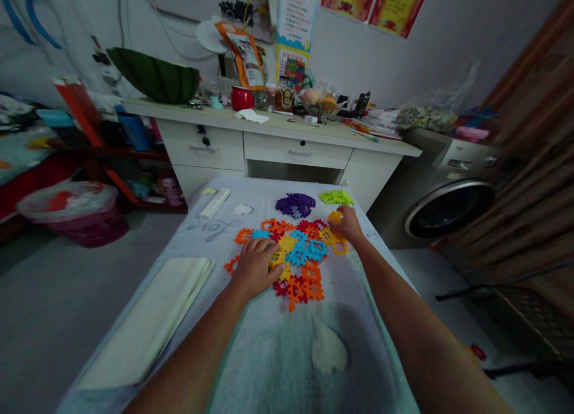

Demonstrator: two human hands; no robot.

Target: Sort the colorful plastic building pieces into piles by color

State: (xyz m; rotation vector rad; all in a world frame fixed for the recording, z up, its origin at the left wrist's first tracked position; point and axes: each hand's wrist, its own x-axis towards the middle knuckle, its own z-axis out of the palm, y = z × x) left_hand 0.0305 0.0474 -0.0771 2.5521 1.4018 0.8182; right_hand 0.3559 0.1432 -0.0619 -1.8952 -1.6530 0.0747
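Note:
A loose spread of flat plastic interlocking pieces [298, 249] in red, orange, blue and yellow lies on the cloth-covered table [278, 348]. My left hand [258, 264] rests on the left side of this spread, fingers stretched out over yellow and blue pieces. At the right edge, the fingers of my right hand [348, 224] pinch a yellow piece [334, 216], partly hidden by the hand. Farther back sit a heap of purple pieces [295, 204] and a smaller heap of lime green pieces [336, 197].
A folded cream cloth [147, 318] lies along the table's left side, with a white bar-shaped object [215, 204] beyond it. Behind stands a white desk [296, 145] bearing a cut watermelon [155, 76] and jars. A washing machine [443, 186] is at right, a lined bin [81, 216] at left.

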